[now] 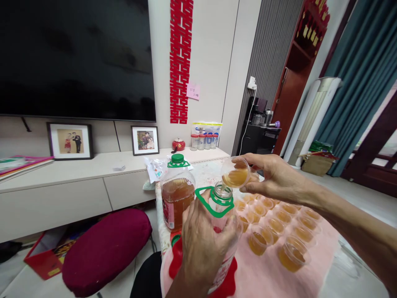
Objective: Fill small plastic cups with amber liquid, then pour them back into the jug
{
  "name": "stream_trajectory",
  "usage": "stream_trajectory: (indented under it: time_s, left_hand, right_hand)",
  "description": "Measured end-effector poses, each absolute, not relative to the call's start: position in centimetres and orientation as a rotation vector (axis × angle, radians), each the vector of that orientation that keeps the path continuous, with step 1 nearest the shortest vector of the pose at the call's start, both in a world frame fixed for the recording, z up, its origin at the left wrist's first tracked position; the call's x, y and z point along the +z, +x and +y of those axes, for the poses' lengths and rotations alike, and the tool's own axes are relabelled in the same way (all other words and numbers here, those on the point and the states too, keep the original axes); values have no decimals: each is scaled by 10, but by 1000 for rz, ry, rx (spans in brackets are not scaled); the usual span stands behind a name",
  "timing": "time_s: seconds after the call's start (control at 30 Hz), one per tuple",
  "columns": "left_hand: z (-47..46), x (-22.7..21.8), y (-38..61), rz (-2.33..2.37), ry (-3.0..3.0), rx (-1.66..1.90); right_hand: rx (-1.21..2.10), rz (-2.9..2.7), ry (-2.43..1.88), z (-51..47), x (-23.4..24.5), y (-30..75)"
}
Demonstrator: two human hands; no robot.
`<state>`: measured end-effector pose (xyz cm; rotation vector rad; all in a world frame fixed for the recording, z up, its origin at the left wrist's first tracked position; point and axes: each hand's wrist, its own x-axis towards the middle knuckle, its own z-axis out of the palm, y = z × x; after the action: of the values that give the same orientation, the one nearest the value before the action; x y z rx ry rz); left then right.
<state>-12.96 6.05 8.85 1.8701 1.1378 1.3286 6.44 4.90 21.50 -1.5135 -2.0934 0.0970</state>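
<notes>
My left hand (pixel 203 236) is closed around the upper part of a clear plastic jug (pixel 225 265) that has a green carry handle (pixel 217 211) and an uncapped mouth. In my right hand (pixel 268 176) is a clear plastic cup (pixel 236 174), tilted over the jug's mouth, with amber liquid inside running toward its rim. Rows of small plastic cups (pixel 293 254) filled with the same amber liquid stand on the table to the right. A second jug (pixel 178 203), capped in green and holding amber-brown liquid, stands to the left. Under the jug is a red mat (pixel 229 285), partly hidden.
A pink cloth (pixel 260 281) covers the table. At the left is a dark red stool (pixel 108 252). Behind stands a white cabinet (pixel 124 182) with framed photos (pixel 70 140), a red pot (pixel 178 145) and several jars (pixel 201 142).
</notes>
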Motion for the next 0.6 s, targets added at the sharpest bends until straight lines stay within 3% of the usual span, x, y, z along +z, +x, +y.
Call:
stream_trajectory:
  time_s: [0.6]
  left_hand:
    - [60,89,-130,1145,1844,1300]
  right_hand:
    - [91,-2145,-1479,49,218,64]
